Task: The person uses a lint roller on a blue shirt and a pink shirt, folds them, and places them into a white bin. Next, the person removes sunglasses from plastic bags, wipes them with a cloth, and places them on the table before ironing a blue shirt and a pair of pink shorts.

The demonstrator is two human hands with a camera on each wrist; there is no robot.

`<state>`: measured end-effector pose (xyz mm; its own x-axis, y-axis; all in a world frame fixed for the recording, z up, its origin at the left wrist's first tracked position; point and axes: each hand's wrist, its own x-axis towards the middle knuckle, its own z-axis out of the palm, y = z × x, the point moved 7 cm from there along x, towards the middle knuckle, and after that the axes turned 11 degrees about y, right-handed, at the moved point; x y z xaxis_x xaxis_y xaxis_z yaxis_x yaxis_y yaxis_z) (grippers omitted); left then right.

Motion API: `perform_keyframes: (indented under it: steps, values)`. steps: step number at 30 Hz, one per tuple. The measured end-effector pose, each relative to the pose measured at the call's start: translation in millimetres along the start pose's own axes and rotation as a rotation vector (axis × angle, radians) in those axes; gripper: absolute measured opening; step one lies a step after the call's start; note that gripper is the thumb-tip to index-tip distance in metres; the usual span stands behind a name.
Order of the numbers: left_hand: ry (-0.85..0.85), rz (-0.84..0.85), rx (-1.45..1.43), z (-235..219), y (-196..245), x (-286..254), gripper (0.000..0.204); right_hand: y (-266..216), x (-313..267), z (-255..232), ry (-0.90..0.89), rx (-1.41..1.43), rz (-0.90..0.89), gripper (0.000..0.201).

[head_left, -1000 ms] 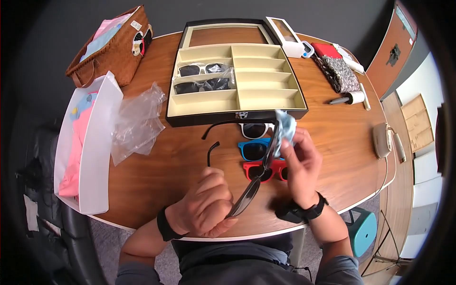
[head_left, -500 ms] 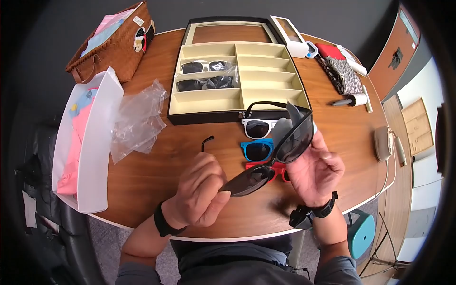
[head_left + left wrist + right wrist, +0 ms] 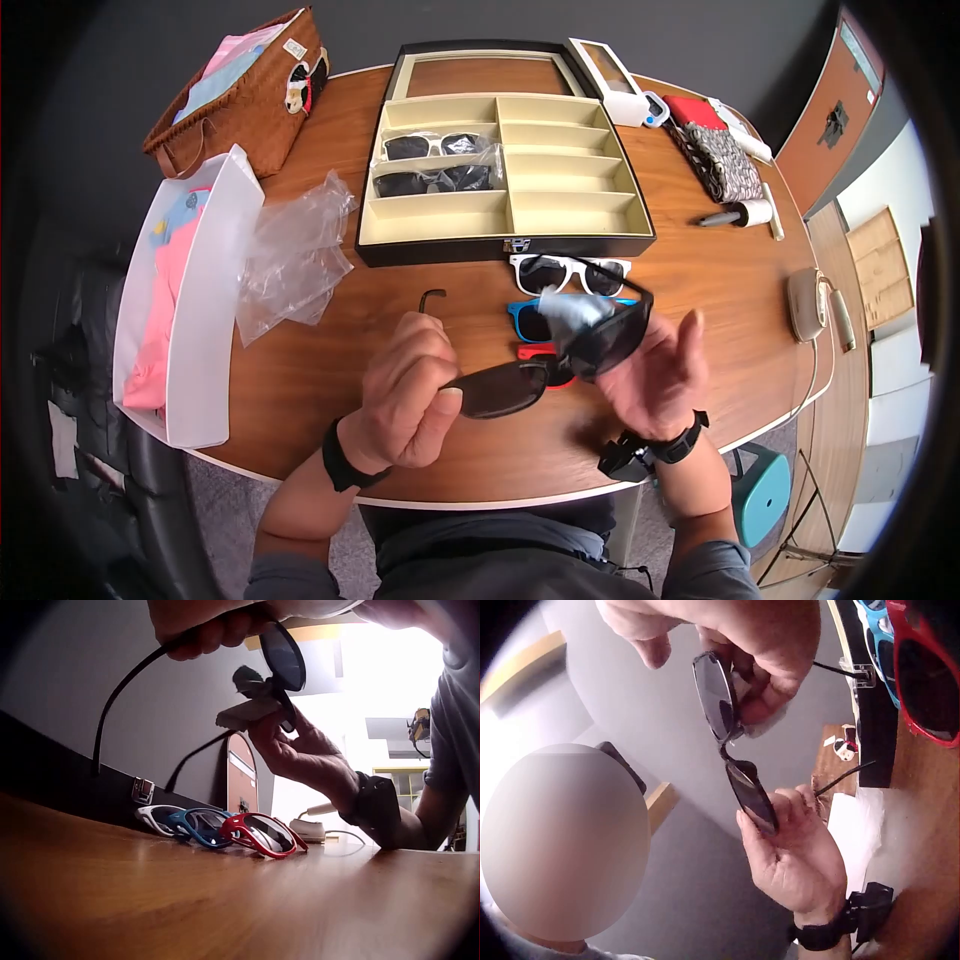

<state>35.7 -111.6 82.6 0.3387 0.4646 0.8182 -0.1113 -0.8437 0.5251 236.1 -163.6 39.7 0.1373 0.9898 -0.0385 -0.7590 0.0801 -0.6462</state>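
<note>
My left hand (image 3: pixel 405 385) grips black sunglasses (image 3: pixel 505 390) by one end, thumb at the lens edge and fingers curled by the hinge. They are raised over the table, temples unfolded and pointing away. At the other lens is my right hand (image 3: pixel 655 375), palm turned up and thumb lifted off. Its fingers, partly hidden behind that lens, curl with a pale cloth (image 3: pixel 244 712) against it. Below lie three folded sunglasses in a row: white (image 3: pixel 540 275), blue (image 3: pixel 530 322) and red (image 3: pixel 262 834), the last two partly covered in the head view.
Behind the row stands an open display case (image 3: pixel 435 220) with two bagged sunglasses (image 3: pixel 435 180) in its left compartments. Clear plastic bags (image 3: pixel 290 260), a white bin (image 3: pixel 215 330) and a brown basket (image 3: pixel 240 120) are leftward. A lint roller (image 3: pixel 750 212) lies at right.
The black sunglasses have turned to face me and come lower. My right hand has rolled from pinching the cloth at the lens to palm up, with the cloth behind the lens.
</note>
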Motion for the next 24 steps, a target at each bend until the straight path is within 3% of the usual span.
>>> perform_keyframes:
  steps: [2,6,10,12,14,15,18,19,24]
  values:
    - [-0.005,0.011,-0.004,-1,2,1,0.019,1,-2,-7,-0.049,0.182,0.007,0.071]
    - [-0.012,0.033,0.008,-1,4,1,0.025,-16,7,-9,-0.109,0.149,-0.021,0.068]
    - [-0.003,0.004,0.041,-1,0,0,0.026,3,0,-3,-0.004,0.079,0.008,0.067]
    - [-0.020,0.025,0.008,0,2,0,0.030,3,-1,-17,-0.045,0.083,-0.069,0.066]
    - [-0.024,0.031,0.007,1,4,0,0.031,-12,4,-23,0.127,0.092,-0.082,0.063]
    - [-0.030,0.039,0.000,2,5,-1,0.033,-16,5,-20,0.043,0.156,-0.072,0.065]
    - [0.018,0.010,0.007,-2,1,-1,0.034,-3,4,-22,0.107,0.159,0.002,0.068]
    - [0.014,0.011,0.004,-1,0,-1,0.034,0,3,-14,-0.079,0.094,0.002,0.071]
    - [-0.041,-0.005,-0.015,3,0,0,0.036,-6,2,-16,-0.041,0.148,0.006,0.068]
